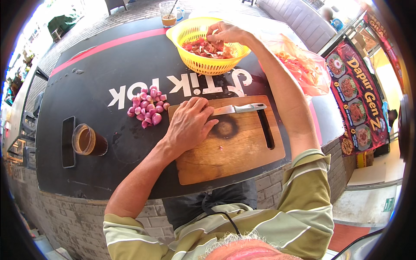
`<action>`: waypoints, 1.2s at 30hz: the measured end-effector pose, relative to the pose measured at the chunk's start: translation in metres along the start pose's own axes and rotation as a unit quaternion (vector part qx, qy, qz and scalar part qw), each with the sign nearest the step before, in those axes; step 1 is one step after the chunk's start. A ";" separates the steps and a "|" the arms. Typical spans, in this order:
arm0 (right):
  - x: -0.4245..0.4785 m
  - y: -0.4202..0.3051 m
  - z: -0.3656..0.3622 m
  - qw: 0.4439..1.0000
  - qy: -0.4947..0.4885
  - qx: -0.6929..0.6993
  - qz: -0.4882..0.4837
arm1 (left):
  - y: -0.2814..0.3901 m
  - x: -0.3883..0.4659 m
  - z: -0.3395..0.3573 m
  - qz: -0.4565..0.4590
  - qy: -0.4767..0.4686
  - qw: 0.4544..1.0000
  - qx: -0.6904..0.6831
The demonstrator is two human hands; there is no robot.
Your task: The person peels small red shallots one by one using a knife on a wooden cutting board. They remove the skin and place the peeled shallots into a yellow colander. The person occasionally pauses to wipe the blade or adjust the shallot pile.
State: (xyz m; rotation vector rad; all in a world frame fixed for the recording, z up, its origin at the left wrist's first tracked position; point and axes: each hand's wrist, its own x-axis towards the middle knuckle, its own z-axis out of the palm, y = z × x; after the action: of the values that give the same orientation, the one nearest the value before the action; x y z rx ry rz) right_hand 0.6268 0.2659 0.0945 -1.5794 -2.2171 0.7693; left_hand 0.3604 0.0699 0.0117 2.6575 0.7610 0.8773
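Note:
My left hand [191, 123] lies palm down across the upper left of a wooden cutting board [227, 162], thumb spread from the fingers. Its fingers cover the tip of a knife [250, 108] that lies flat on the board, handle to the right. Over a yellow plastic colander [208, 65], my right hand [224, 32] reaches in with bent fingers close together at the reddish-brown shallots and loose skins [206, 48]. Whether something is pinched between those fingertips is hidden. Peeled purple shallots [149, 106] sit in a pile left of the board.
A black table [97, 91] with white lettering carries everything. At its left are a phone [68, 142] and a glass of brown drink [89, 141]. A glass mug [169, 14] stands behind the colander. Right of it lies a translucent plastic bag of orange-red peelings [299, 66].

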 end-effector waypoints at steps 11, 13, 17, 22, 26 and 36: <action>-0.008 0.008 0.004 0.999 -0.010 0.028 -0.013 | 0.000 0.000 0.000 0.003 0.002 1.000 0.002; -0.010 0.007 0.006 0.999 0.002 0.002 -0.041 | 0.000 0.000 0.000 0.002 -0.003 1.000 -0.006; -0.011 0.000 0.004 0.999 0.031 0.009 -0.009 | -0.001 -0.001 0.000 0.002 -0.005 1.000 -0.007; -0.019 -0.001 0.005 0.986 0.141 0.036 -0.079 | 0.000 0.000 0.001 0.022 0.034 0.999 -0.002; -0.050 -0.008 0.001 0.939 0.291 0.126 -0.130 | 0.001 0.005 -0.001 0.029 0.112 0.993 -0.011; -0.232 -0.084 0.145 0.960 0.182 0.185 -0.102 | -0.006 0.004 -0.014 -0.072 0.131 0.978 -0.147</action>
State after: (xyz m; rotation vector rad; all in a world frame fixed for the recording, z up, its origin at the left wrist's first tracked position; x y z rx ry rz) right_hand 0.5631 -0.0075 0.0398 -1.1806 -1.8078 0.7152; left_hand 0.3520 0.0778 0.0223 2.2271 0.7980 1.2129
